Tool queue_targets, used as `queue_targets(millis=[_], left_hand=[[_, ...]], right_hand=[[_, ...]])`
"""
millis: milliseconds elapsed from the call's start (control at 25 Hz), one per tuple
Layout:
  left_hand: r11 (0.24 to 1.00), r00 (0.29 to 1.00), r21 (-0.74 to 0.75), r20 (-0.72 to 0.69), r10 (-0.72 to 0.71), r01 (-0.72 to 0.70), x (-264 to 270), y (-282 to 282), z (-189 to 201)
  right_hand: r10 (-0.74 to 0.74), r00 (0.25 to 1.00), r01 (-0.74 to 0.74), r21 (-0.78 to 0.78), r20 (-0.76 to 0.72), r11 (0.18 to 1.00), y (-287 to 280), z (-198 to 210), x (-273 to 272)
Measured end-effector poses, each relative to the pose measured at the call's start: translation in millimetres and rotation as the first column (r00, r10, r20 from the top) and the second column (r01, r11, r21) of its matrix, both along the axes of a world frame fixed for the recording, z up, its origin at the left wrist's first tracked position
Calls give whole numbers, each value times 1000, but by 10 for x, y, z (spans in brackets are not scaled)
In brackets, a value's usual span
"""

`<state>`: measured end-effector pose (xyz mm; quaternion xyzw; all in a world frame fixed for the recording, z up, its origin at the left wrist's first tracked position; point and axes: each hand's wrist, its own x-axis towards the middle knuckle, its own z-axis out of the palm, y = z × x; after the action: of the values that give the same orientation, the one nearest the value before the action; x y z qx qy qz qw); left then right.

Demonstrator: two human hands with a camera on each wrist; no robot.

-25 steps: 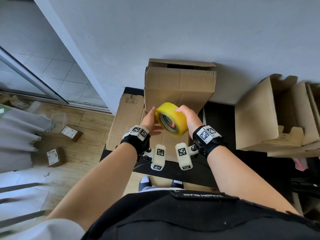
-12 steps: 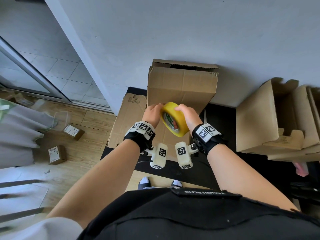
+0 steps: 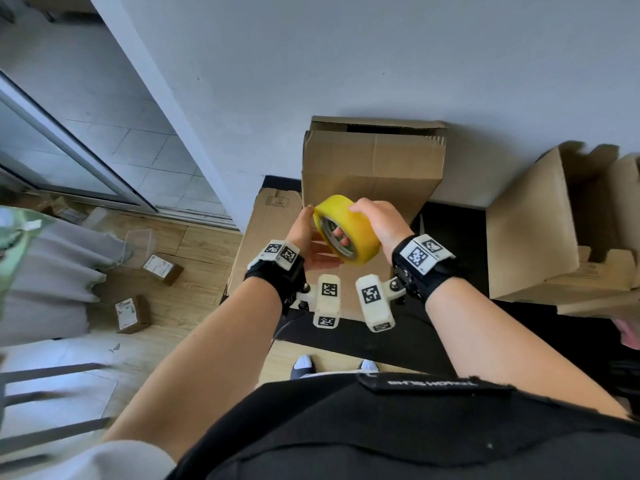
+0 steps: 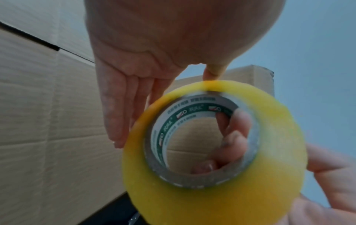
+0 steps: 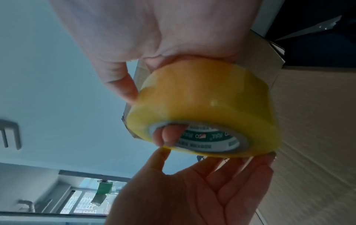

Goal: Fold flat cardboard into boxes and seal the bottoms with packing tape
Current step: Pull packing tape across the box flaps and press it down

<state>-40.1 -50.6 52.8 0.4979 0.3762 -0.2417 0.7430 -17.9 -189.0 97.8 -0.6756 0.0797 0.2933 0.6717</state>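
Observation:
A yellow roll of packing tape (image 3: 348, 233) is held up in front of an upright, half-formed cardboard box (image 3: 372, 168). My right hand (image 3: 375, 220) grips the roll, thumb on its outer face and fingers (image 4: 231, 137) hooked through the core. My left hand (image 3: 306, 237) lies flat beside the roll with straight fingers (image 4: 123, 106); its thumb tip (image 4: 212, 74) touches the rim. In the right wrist view the tape roll (image 5: 212, 109) sits above the left hand's palm (image 5: 192, 190). No loose tape end shows.
The box stands on flat cardboard sheets (image 3: 263, 237) on a black table (image 3: 453, 244) against a grey wall. Folded boxes (image 3: 533, 230) are stacked at the right. Small parcels (image 3: 131, 313) lie on the wooden floor at the left.
The roll has turned in my right hand and risen slightly. My left fingers, curled on the roll half a second ago, now lie straight beside it.

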Motion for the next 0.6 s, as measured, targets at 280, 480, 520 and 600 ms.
queue_targets(millis=[280, 480, 520, 600], left_hand=[[964, 987, 235, 126, 100, -128, 144, 95, 50], [993, 996, 105, 72, 44, -51, 67, 84, 70], [996, 997, 83, 78, 14, -20, 35, 77, 94], [996, 996, 84, 80, -29, 22, -8, 81, 109]], right_hand=[[42, 997, -41, -23, 59, 999, -24, 16, -38], [213, 977, -204, 220, -15, 954, -41, -4, -57], [238, 971, -232, 218, -1, 948, -40, 8, -62], [265, 964, -260, 236, 13, 936, -42, -14, -71]])
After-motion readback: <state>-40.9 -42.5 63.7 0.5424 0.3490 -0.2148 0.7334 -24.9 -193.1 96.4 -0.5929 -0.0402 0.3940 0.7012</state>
